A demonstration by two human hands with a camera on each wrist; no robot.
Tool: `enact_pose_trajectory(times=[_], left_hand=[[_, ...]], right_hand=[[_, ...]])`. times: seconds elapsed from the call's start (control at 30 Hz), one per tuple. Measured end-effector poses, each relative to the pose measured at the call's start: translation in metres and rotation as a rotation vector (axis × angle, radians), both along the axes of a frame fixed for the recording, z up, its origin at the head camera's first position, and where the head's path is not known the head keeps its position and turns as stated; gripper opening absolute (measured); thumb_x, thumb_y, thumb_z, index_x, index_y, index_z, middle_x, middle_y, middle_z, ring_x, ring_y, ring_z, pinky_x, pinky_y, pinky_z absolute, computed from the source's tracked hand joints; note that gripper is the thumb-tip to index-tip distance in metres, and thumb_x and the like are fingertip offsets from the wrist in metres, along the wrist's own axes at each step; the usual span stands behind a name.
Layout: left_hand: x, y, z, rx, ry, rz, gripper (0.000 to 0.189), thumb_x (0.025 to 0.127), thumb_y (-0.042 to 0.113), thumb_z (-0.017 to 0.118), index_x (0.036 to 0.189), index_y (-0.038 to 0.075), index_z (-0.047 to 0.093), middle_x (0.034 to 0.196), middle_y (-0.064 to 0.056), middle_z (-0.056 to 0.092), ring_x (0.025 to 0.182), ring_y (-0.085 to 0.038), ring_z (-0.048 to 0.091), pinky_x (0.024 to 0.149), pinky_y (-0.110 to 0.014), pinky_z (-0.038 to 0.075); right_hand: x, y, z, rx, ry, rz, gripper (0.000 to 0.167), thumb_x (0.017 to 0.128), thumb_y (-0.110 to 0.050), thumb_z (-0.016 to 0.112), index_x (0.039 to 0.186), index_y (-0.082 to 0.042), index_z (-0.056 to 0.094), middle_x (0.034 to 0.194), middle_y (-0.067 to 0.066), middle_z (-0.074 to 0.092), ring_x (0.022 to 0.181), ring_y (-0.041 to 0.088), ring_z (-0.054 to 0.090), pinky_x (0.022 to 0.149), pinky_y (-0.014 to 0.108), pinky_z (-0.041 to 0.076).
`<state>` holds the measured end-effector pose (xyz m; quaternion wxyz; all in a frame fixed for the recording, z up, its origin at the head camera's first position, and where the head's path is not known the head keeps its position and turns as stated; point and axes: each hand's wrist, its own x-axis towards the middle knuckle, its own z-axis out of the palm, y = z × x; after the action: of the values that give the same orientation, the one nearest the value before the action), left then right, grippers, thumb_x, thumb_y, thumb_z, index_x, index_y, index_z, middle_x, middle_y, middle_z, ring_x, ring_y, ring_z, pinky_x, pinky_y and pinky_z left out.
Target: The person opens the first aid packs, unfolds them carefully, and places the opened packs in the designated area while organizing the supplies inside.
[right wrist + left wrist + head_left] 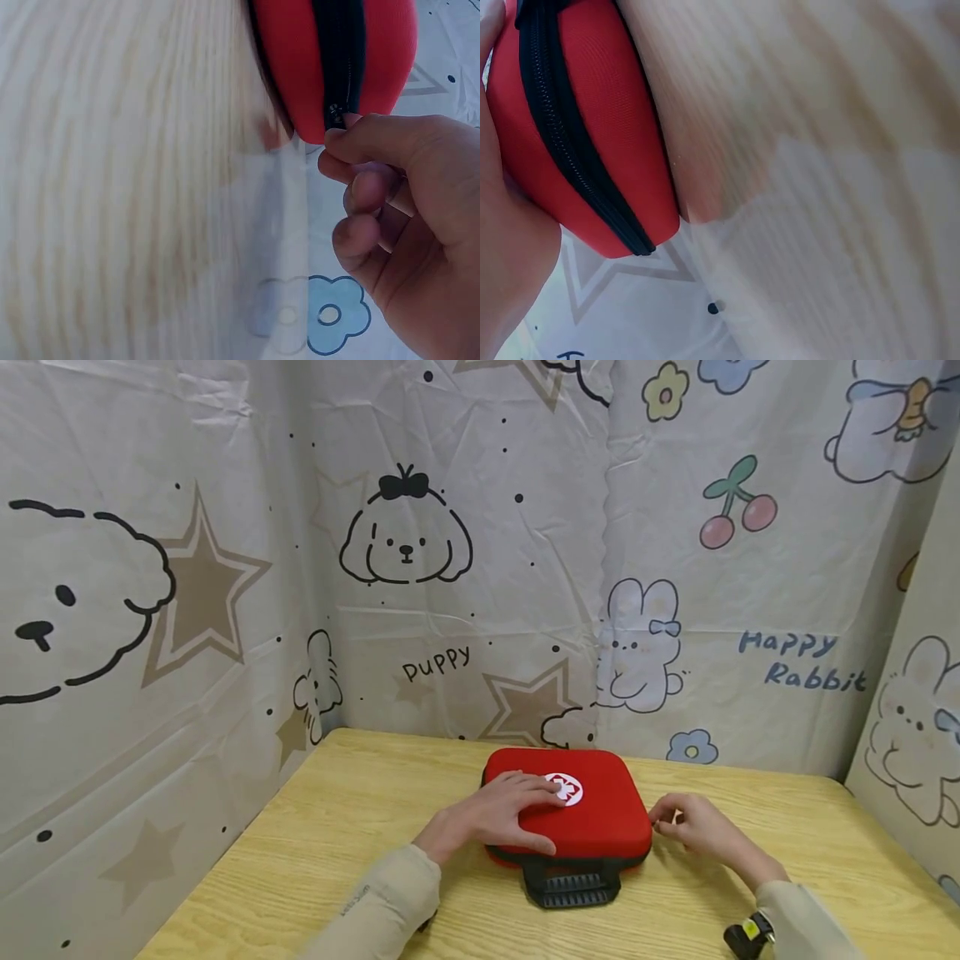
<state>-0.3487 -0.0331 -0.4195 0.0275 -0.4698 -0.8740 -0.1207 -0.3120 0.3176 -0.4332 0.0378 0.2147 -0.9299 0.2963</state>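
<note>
A red zippered case (600,818) with a white round emblem on its lid lies flat on the table, its black handle (573,891) toward me. My left hand (510,814) rests on the lid's left part with fingers spread. At the case's right side my right hand (697,828) pinches the zipper pull (336,116) between thumb and forefinger; the other fingers are curled. Along the case's side runs the black zipper (555,127), closed where the left wrist view shows it. The pinched tip of the pull is hidden by the fingertips.
The case stands on a wood-grain table (360,793) near its back edge. Behind and on both sides hang printed cloth walls (465,610) with puppies, rabbits and stars. A black wrist device (748,935) sits by the right sleeve.
</note>
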Motion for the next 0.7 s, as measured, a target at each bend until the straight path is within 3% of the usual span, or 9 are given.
enact_pose_trajectory(times=[0.07,0.23,0.3,0.47,0.7], left_hand=[[0.001,0.001,0.000,0.005,0.004,0.005,0.063,0.086,0.067,0.058,0.142,0.038,0.051,0.153,0.013,0.042,0.142,-0.008,0.036,0.120,-0.041,0.024],[0.000,0.002,-0.001,0.035,-0.035,0.033,0.061,0.085,0.066,0.062,0.140,0.040,0.054,0.152,0.015,0.044,0.140,-0.007,0.038,0.120,-0.041,0.024],[-0.001,0.001,-0.001,0.043,-0.056,0.050,0.061,0.084,0.066,0.063,0.139,0.041,0.055,0.152,0.016,0.043,0.140,-0.007,0.038,0.119,-0.042,0.024],[-0.002,0.002,-0.004,0.038,-0.062,0.074,0.062,0.083,0.069,0.062,0.138,0.043,0.054,0.152,0.017,0.043,0.140,-0.008,0.038,0.119,-0.041,0.025],[0.000,0.004,-0.005,0.050,-0.071,0.098,0.061,0.082,0.068,0.063,0.137,0.043,0.056,0.150,0.018,0.044,0.139,-0.007,0.038,0.119,-0.041,0.025]], right_hand=[[0.002,0.001,0.000,0.005,0.025,0.005,0.011,0.087,-0.002,0.068,0.089,-0.011,0.073,0.077,-0.006,0.062,0.070,-0.002,0.050,0.057,0.022,0.046],[0.007,0.002,0.000,-0.042,-0.020,-0.011,0.009,0.087,-0.001,0.068,0.090,-0.009,0.073,0.081,-0.001,0.063,0.068,-0.001,0.051,0.048,0.024,0.046],[0.009,0.001,0.000,-0.040,-0.017,-0.009,0.009,0.087,-0.002,0.069,0.090,-0.009,0.073,0.082,-0.001,0.065,0.069,-0.001,0.051,0.051,0.023,0.046],[0.016,0.001,0.003,-0.024,-0.012,0.041,0.008,0.087,-0.001,0.070,0.090,-0.008,0.073,0.082,-0.002,0.068,0.068,-0.002,0.051,0.052,0.022,0.046],[0.026,0.001,0.007,-0.036,-0.072,0.093,0.008,0.087,-0.001,0.068,0.092,-0.006,0.072,0.084,0.004,0.071,0.063,-0.001,0.053,0.049,0.024,0.047]])
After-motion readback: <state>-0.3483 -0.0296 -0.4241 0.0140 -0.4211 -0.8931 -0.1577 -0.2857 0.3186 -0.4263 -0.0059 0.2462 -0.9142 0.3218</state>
